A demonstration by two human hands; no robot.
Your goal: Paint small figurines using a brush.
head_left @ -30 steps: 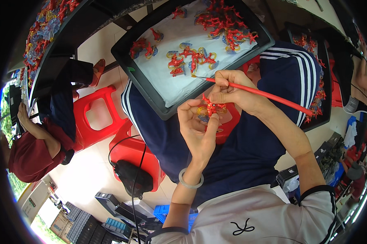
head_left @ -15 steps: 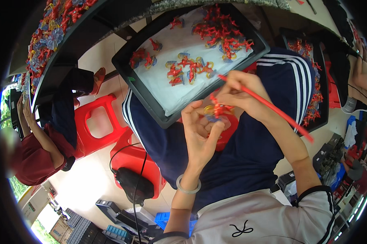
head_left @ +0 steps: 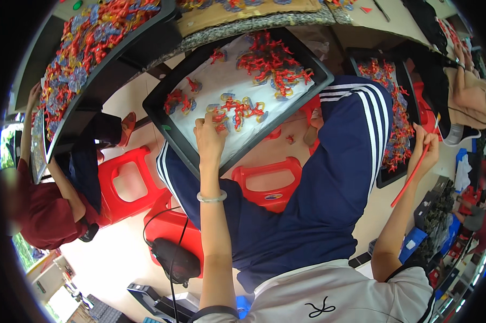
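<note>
tray [head_left: 162, 110]: black plastic, smooth, faint sheen on the rim.
tray liner [head_left: 221, 81]: white sheet, matt, paper or foam; cannot tell which.
small pieces [head_left: 237, 110]: moulded plastic, glossy, red with some yellow and blue-grey.
stick [head_left: 413, 172]: red, smooth, thin; looks plastic.
bracelet [head_left: 211, 198]: pale, translucent, polished.
trousers [head_left: 334, 177]: navy knit cloth, matt, white stripes.
stool [head_left: 270, 185]: red plastic, glossy, scuffed.
shirt [head_left: 334, 296]: white cloth, matt.
floor [head_left: 114, 264]: pale, smooth, slightly shiny.
</note>
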